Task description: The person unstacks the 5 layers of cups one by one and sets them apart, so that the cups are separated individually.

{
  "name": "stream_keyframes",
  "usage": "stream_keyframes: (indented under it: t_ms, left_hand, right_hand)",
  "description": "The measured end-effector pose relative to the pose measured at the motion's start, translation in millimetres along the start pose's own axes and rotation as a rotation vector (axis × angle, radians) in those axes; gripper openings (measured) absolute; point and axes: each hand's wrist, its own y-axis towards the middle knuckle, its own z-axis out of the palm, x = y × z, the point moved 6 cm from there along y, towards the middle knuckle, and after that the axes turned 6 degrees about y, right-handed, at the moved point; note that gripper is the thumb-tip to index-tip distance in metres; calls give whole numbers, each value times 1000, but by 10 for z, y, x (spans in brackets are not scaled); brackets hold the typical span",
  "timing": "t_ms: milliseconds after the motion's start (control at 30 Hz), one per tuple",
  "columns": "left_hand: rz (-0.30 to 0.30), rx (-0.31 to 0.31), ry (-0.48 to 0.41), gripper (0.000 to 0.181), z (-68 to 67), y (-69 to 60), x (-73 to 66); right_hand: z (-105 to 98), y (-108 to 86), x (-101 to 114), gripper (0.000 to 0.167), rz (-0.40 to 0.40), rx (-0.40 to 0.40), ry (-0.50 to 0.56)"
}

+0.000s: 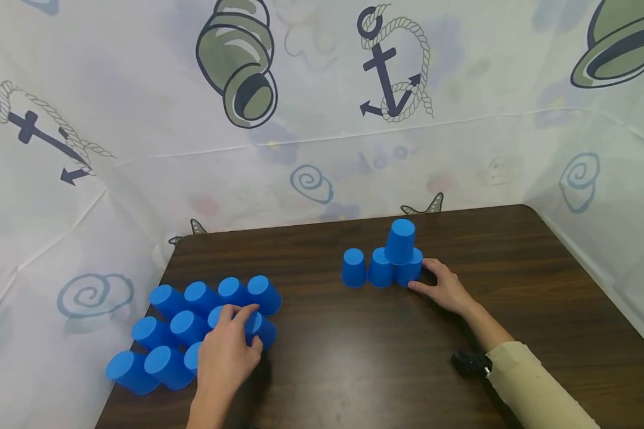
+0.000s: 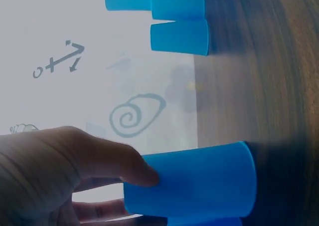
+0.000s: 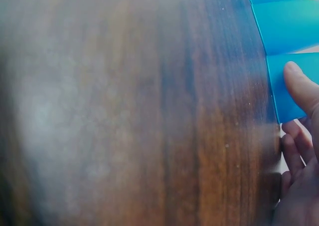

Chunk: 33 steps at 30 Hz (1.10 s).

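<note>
At the left, my left hand [image 1: 228,356] pinches an upside-down blue cup [image 1: 266,332] at the right end of the middle row. In the left wrist view the thumb lies on this cup [image 2: 199,181], with fingers on its far side. Farther back, three blue cups stand in a line, and another blue cup [image 1: 400,239] rests on the middle cup [image 1: 380,271] and the right one. My right hand [image 1: 444,289] holds that right-hand base cup [image 1: 408,275] between thumb and fingers. The thumb shows against the cup [image 3: 286,99] in the right wrist view.
Several more upside-down blue cups [image 1: 165,363] stand in rows at the table's left side, partly hidden by my left hand. The brown wooden table [image 1: 343,363] meets a printed white cloth [image 1: 322,128] behind it. A black device [image 1: 471,362] is at the right wrist.
</note>
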Motion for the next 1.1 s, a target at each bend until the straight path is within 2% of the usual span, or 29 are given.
stream_keyframes:
  t_ms: [67,133,200,300,367,400,533,667,900,1100]
  left_hand:
    - [5,-9,11,58,-29,-16,-20]
    - [19,-49,17,58,-81,-37,-64]
    - [47,-136,10,57,-164,-58,-148]
    - [128,-288,-28,53,-282,-78,-360]
    - [196,-350,-61,50,-306,-75,-532]
    - [229,-361,-76,49,-293,-65,-616]
    - [315,-313,-125,50,-110,31,-867]
    - [343,-243,-180,56,131,173,-1000]
    - [327,-109,-267,74,543,526,-1218]
    - [288,-78,-341,73,836,791,-1374]
  right_hand:
    - [6,2,-3,65,-2,-2,-1]
    - [9,6,0,66,-5,-3,-3]
    - [10,10,4,66,-6,-1,1]
    - [7,15,0,66,-4,-2,2]
    - [5,15,-4,66,-3,-2,0]
    - [5,14,-8,66,-2,-2,-2]
    - [6,12,-21,66,-1,-3,-3]
    - [5,17,-38,67,3,-4,-5]
    - [-20,18,-18,62,-15,-17,1]
    - [-3,9,-28,64,1,-8,6]
